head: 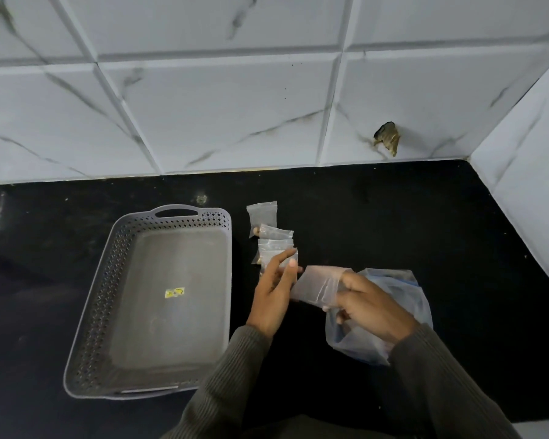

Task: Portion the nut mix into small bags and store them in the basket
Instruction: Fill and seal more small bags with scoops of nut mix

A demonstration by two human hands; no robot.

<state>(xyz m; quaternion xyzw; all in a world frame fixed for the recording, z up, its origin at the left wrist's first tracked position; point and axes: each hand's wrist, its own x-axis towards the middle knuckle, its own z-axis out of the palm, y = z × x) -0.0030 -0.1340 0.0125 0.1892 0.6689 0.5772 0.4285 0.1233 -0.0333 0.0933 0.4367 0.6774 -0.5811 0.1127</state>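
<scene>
While the right hand (371, 308) pinches an empty zip bag (317, 285) over the large plastic bag (406, 293), the left hand (273, 293) hangs loose-fingered beside nut-filled small bags (262, 217); the grey basket (86, 327), further left, holds a sticker (174, 292).

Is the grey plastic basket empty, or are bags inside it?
Empty: the grey plastic basket holds only a yellow sticker; the small clear bags lie beside it on the black counter.
</scene>
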